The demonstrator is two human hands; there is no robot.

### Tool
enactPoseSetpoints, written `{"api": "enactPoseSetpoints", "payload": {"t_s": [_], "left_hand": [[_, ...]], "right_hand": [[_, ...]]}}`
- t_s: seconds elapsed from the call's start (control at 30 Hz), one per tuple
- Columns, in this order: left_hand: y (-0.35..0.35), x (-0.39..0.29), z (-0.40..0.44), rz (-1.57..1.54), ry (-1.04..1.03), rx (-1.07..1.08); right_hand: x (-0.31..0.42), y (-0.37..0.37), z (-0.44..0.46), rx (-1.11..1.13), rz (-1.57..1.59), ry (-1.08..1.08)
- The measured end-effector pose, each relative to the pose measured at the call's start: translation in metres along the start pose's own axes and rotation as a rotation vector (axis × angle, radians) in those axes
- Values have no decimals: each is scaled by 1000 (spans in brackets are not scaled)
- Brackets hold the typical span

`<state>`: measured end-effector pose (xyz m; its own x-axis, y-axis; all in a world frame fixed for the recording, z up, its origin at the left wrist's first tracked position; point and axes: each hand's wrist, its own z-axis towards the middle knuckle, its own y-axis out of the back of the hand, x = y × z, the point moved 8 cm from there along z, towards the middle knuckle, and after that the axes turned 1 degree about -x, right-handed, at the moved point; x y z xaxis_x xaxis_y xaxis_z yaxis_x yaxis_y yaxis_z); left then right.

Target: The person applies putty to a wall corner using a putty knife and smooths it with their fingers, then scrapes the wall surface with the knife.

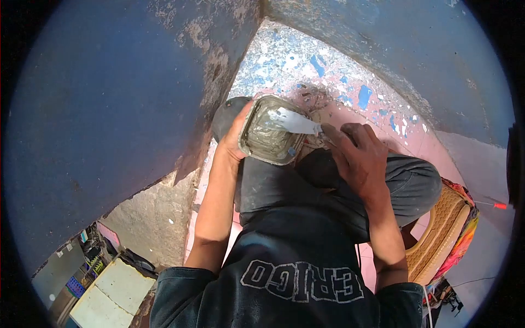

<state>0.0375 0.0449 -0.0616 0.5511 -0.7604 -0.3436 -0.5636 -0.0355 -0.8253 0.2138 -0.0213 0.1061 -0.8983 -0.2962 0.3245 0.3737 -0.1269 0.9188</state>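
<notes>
My left hand [235, 136] is closed around the left side of a square plastic tub [273, 160], above my lap. Grey-green paste [266, 143] coats the inside of the tub. In my right hand [362, 156] is a putty knife [299, 123], gripped at the handle end with the fingers wrapped round it. Its pale, smeared blade reaches over the tub, and its tip is at the paste. My fingers hide most of the handle.
Blue walls with worn, flaking paint [210, 52] meet in a corner ahead. Blue and white paint chips [365, 97] litter the pink floor. A tan woven-pattern plastic chair [437, 232] stands at the right, near a red-handled screwdriver-like tool [499, 206]. A cream box-like surface [112, 295] is at lower left.
</notes>
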Motion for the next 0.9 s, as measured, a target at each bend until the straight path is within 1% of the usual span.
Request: {"api": "enactPoseSetpoints", "payload": {"t_s": [0.07,0.2,0.27,0.3,0.37,0.47,0.6,0.67,0.7,0.77,0.8,0.87,0.9], "left_hand": [[3,1,1,92,3,-48],[15,8,4,35,10,-38],[11,9,4,-72,47,21],[9,10,4,-75,49,21],[10,10,5,60,10,-42],[12,15,8,38,74,-34],[16,11,8,43,55,-10],[23,10,12,-112,36,9],[27,10,13,-114,28,12],[38,11,10,-255,13,-39],[39,10,6,-259,16,-36],[44,10,-4,-339,49,-14],[49,9,-4,-404,41,10]], "right_hand": [[4,4,-6,-78,-31,35],[2,7,-10,-77,-3,37],[3,-2,-11,33,18,50],[3,-4,-10,35,17,48],[4,-13,-5,80,3,44],[0,-13,7,51,4,48],[2,-9,9,32,-47,90],[-5,-3,10,-66,46,74],[-10,-6,14,-68,44,83],[-23,-2,19,-174,117,78],[-27,-6,28,-172,112,77],[-47,-17,55,-230,116,8],[-62,-31,68,-210,115,-25]]}}
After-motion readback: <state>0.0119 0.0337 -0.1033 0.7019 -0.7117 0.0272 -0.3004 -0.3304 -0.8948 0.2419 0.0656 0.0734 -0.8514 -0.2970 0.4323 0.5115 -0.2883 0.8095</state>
